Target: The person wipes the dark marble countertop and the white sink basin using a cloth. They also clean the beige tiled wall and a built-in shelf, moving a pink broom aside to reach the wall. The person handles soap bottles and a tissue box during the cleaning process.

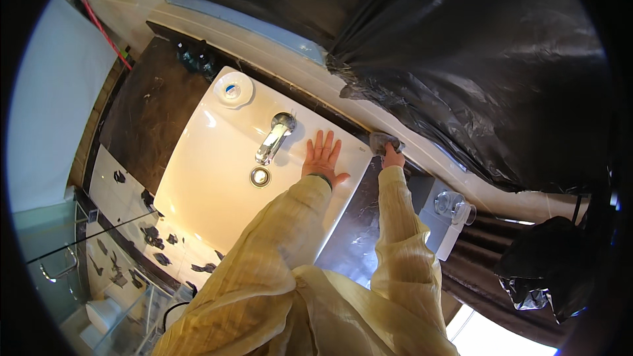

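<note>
My left hand (322,158) lies flat with its fingers spread on the white sink (217,184), just right of the chrome faucet (275,137). A dark band circles that wrist. Beyond the sink's back right corner, my right hand (393,157) is closed on a grey crumpled cloth (384,143), pressed against the back edge of the dark countertop (356,224). Its fingers are partly hidden by the cloth. Below the faucet is the round metal drain (260,177). A white soap dish (233,90) with a small blue-marked item sits on the sink's back left corner.
Dark bottles (196,59) stand at the back left of the counter. Clear glasses (455,207) are to the right. Black plastic sheeting (475,59) covers the wall above. Black scraps (153,237) litter the pale floor, and a glass panel (59,250) stands at left.
</note>
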`<state>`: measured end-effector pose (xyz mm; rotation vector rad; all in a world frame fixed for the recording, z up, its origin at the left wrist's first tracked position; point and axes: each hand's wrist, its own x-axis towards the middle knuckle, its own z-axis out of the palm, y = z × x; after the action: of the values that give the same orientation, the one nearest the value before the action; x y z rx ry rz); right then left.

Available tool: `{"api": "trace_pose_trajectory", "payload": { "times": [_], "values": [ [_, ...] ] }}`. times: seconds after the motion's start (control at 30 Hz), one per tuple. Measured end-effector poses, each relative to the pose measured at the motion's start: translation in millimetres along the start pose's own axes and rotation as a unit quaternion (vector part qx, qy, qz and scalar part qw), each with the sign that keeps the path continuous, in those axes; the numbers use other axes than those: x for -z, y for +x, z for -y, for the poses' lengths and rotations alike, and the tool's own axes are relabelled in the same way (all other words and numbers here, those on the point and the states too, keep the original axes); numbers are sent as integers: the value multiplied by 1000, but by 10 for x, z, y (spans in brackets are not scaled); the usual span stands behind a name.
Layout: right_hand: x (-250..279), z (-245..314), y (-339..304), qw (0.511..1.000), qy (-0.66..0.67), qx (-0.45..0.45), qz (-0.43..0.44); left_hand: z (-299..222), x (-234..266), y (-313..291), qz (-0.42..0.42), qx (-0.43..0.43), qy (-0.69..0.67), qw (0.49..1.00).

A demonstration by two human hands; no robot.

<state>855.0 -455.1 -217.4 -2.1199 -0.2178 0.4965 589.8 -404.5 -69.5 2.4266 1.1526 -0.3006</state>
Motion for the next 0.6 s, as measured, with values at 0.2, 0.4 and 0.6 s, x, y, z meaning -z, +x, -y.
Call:
{"api": "trace_pose_trajectory", "payload": {
  "times": [0.2,0.4,0.6],
  "values": [
    [-51,553,-421,983,-144,93,64,37,-18,4,-5,0,1,1000],
    [-144,1359,-1121,914,-288,259,117,40,-15,-10,2,9,3,1000],
    [-479,2080,-1594,783,-355,478,180,35,-68,10,4,1,-5,1000]
  ]
}}
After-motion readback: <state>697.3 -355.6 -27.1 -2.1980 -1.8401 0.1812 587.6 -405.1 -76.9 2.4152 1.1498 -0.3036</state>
